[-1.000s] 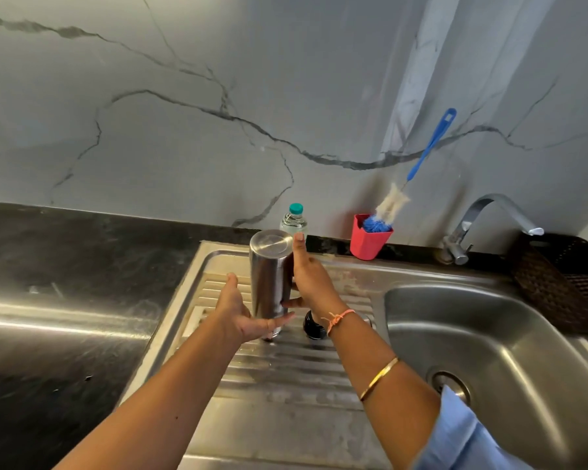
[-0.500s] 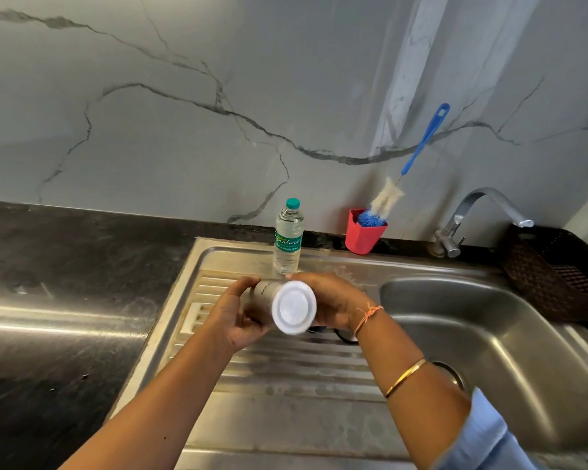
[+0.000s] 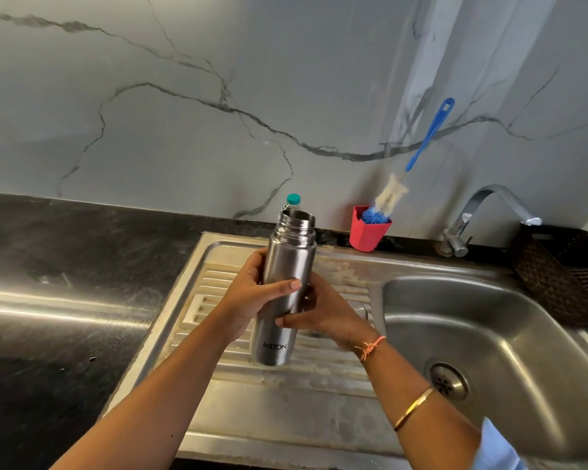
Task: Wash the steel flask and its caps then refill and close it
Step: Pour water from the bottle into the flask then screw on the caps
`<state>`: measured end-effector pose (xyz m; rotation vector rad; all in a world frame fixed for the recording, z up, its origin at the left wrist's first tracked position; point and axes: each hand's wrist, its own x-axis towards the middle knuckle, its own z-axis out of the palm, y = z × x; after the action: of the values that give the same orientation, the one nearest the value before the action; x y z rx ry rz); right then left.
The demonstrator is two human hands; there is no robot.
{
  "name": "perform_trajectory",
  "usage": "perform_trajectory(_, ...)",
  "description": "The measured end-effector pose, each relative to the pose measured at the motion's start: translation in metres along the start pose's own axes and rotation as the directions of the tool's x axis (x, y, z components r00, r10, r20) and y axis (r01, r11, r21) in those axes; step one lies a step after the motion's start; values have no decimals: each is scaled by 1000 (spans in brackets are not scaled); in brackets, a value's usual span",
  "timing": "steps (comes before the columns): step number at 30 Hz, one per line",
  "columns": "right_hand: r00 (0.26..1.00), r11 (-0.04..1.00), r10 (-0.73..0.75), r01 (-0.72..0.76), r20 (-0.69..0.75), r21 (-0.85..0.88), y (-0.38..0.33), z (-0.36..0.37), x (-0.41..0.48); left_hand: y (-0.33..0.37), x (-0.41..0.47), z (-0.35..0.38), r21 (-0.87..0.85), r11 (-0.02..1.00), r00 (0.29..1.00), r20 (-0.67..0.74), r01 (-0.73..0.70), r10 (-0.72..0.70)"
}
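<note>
- Head view, edges: the steel drainboard (image 3: 279,412) meets the black countertop (image 3: 65,259) along a raised rim on its left and drops into the sink basin (image 3: 510,320) on its right.
- Room for movement: ribbed drainboard surface shows in front of and to the left of the hands. The basin floor shows around the drain (image 3: 449,382), below the tap (image 3: 486,208).
- Back edge: a plastic water bottle (image 3: 293,199) stands directly behind the flask, and only its teal cap shows. A red cup (image 3: 370,234) holding a bottle brush (image 3: 429,134) stands to its right, against the wall (image 3: 218,96). A dark woven basket (image 3: 564,276) sits at the far right, beside the basin.
- Steel flask (image 3: 287,266): held over the drainboard, nearly upright, mouth up and uncapped. Whether its base touches the ribs cannot be determined.
- Left hand (image 3: 248,296): wraps the flask's mid-body from the left, thumb lying across the front.
- Right hand (image 3: 330,317): grips the flask lower down from the right, thumb across the front, fingers behind.
- Flask appearance: a slim brushed-steel cylinder with a stepped, threaded neck and a thin open rim. The lettering "MILTON" is printed near the base.
- Materials: the drainboard is dull, stained steel with parallel ribs. The countertop is polished dark stone carrying a bright reflected streak. The wall is grey with dark veins. The brush has a blue plastic handle and white and blue bristles.
</note>
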<state>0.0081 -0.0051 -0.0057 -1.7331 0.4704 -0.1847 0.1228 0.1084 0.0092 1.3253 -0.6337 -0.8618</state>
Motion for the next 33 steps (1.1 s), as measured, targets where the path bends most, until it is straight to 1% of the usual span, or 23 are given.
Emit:
perform_trajectory(2, 998, 998, -46, 45, -33, -46, 9, 3, -3, -4, -3, 0, 32, 999, 1000, 29, -9, 8)
perform_trajectory(5, 994, 991, -81, 72, -75, -116, 22, 10, -8, -9, -11, 0, 60, 998, 999, 43, -7, 4)
perform_trajectory(9, 984, 969, -147, 122, -104, -214, 31, 15, -14, -14, -20, 4, 92, 996, 1000, 16, 12, -13)
perform_trajectory(17, 976, 964, -182, 154, -116, -218, 46, 14, -15, -22, -22, 19, 129, 992, 996, -86, 0, 11)
perform_trajectory(22, 979, 963, -173, 144, -110, -227, 59, 17, -14, -30, -21, 19, 181, 983, 996, -84, 15, 0)
perform_trajectory(30, 976, 956, -189, 157, -109, -247, 65, 16, -10, -33, -19, 16, 129, 990, 997, -70, 52, -44)
perform_trajectory(33, 976, 958, -187, 155, -115, -240, 68, 17, -10, -34, -19, 17, 141, 989, 996, -76, 52, -41)
